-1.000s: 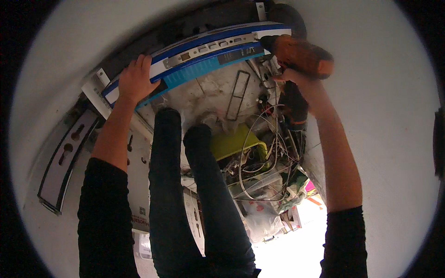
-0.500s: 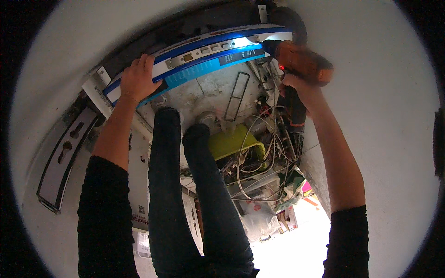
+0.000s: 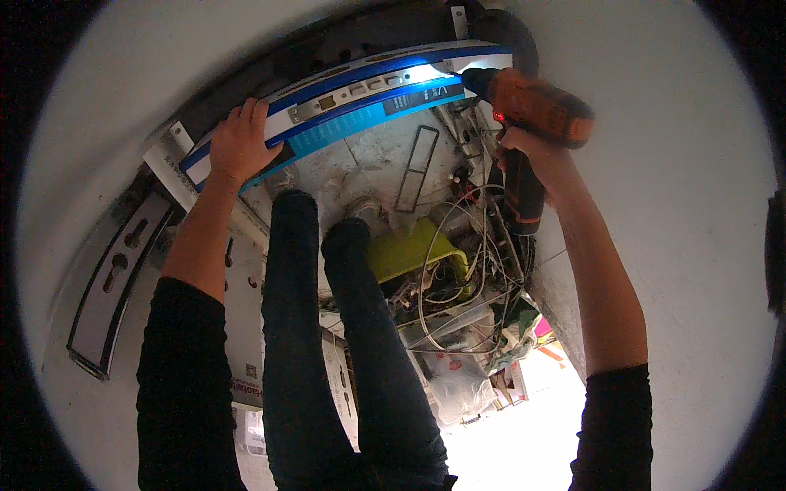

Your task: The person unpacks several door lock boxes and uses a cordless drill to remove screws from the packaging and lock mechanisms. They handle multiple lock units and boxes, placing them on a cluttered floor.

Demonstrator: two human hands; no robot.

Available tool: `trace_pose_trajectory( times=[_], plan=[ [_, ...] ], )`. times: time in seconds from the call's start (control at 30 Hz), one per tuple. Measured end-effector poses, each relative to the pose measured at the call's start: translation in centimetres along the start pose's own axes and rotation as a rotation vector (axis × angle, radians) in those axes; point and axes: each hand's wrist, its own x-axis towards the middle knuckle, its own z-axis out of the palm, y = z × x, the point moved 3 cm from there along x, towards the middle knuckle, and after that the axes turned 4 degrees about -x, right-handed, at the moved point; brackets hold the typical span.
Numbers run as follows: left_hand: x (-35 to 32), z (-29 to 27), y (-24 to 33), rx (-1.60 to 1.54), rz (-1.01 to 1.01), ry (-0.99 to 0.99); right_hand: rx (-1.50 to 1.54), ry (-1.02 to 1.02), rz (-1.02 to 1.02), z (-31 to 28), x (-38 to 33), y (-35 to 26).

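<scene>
My right hand (image 3: 532, 155) is wrapped round the grip of an orange and black cordless drill (image 3: 540, 106). The drill points left, and its tip is at the right end of a metal lock faceplate (image 3: 372, 86). Its lamp throws a bright spot there. That faceplate, with several small rectangular parts along it, sits along the white edge of a long panel (image 3: 282, 123) with blue borders. My left hand (image 3: 241, 143) grips the panel's left part, fingers over the far side and thumb on the near side. Whether the tip touches a screw is too small to tell.
Below the panel are my legs (image 3: 295, 270). A yellow-green bin (image 3: 409, 250) lies on the floor beside tangled pale cables (image 3: 426, 286) and a clear plastic bag (image 3: 458, 389). A narrow metal frame (image 3: 417, 168) lies nearby. White walls (image 3: 671, 204) stand close on the right; a slotted plate (image 3: 115, 282) is at left.
The drill and my right hand have shifted very slightly, with the tip still at the faceplate. My left hand keeps its hold on the panel.
</scene>
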Motion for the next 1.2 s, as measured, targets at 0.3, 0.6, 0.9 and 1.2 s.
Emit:
trace_pose_trajectory(
  times=[0.3,0.6,0.9,1.2],
  plan=[
    [0.0,-0.1,0.1,-0.015,-0.024,-0.047,0.126,0.038,-0.020,0.2,-0.3,0.6],
    [1.1,-1.7,3.1,-0.058,0.073,0.087,0.122,0.051,-0.059,0.2,-0.3,1.1],
    [11.0,0.7,15.9,-0.419,0.169,0.262,-0.059,0.077,-0.123,0.0,0.0,1.4],
    [14.6,2.9,19.2,-0.505,0.130,0.328,0.010,0.185,-0.218,-0.2,-0.9,2.2]
  ],
)
